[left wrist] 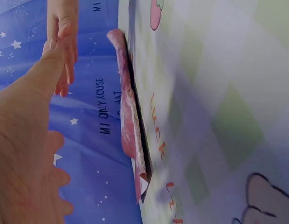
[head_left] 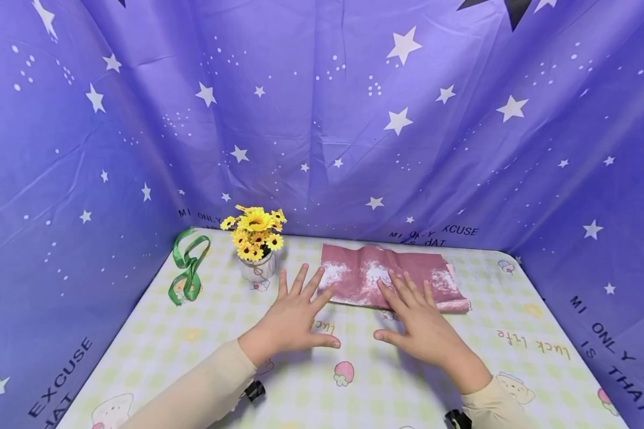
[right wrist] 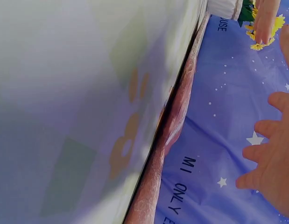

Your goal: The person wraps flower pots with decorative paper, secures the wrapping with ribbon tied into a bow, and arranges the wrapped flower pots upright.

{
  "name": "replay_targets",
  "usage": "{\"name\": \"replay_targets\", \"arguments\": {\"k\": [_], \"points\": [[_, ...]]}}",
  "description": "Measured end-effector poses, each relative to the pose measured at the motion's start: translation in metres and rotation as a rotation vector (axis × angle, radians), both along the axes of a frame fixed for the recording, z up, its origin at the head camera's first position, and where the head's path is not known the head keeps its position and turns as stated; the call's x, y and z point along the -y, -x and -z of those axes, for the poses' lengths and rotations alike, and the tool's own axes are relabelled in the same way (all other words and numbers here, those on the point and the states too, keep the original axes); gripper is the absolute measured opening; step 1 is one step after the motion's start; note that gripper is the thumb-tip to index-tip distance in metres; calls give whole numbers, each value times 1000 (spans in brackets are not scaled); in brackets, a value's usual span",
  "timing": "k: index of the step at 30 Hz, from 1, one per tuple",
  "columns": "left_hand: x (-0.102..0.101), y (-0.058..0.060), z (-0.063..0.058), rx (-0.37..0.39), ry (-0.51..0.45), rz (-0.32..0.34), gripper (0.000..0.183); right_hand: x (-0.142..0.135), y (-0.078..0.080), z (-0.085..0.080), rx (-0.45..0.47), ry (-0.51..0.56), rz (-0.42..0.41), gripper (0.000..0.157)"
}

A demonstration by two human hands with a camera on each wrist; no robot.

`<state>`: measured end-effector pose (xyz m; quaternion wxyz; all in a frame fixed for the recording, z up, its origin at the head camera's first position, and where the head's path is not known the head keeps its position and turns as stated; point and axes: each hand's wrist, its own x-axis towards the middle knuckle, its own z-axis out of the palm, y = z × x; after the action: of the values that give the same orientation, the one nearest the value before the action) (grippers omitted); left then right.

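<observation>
A wide, dusky-pink sheet of wrapping paper or similar (head_left: 413,265) with white patches lies folded at the back of the table, its right end rolled under a little. My left hand (head_left: 295,316) has its fingers spread in front of the sheet's left end. Over the sheet's front edge in the head view, the fingers of my right hand (head_left: 426,330) fan out, palm down. Both hands are raised above the tabletop and hold nothing. In the left wrist view the sheet (left wrist: 129,116) shows edge-on, beyond and below the hand.
A small whitish pot (head_left: 257,269) of yellow artificial flowers (head_left: 256,221) stands left of the sheet. Farther left lies a looped green ribbon (head_left: 189,273). A checked tablecloth (head_left: 386,393) covers the table, and a purple star-printed curtain (head_left: 300,119) surrounds its back and sides.
</observation>
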<state>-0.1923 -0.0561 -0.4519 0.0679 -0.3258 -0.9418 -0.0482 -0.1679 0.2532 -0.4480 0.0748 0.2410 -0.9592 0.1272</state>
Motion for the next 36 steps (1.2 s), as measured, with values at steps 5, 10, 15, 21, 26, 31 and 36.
{"name": "replay_targets", "arguments": {"k": [5, 10, 15, 21, 26, 31, 36], "points": [[-6, 5, -1, 7, -24, 20, 107, -2, 2, -4, 34, 0, 26, 97], [-15, 10, -2, -4, -35, 45, 104, -9, 5, -4, 25, 3, 35, 96], [-23, 12, 0, 21, -30, 58, 100, -15, 7, -2, 18, 14, 30, 94], [-32, 15, 4, 46, -18, 86, 96, -23, 10, 2, 37, 39, 47, 90], [-43, 22, 9, 84, 8, 125, 95, -31, 15, 8, 50, 43, 78, 86], [-54, 29, 17, 119, 30, 129, 95, -38, 19, 14, 50, 29, 106, 84], [-62, 32, 22, 141, 47, 125, 94, -43, 22, 18, 47, 37, 114, 80]]}}
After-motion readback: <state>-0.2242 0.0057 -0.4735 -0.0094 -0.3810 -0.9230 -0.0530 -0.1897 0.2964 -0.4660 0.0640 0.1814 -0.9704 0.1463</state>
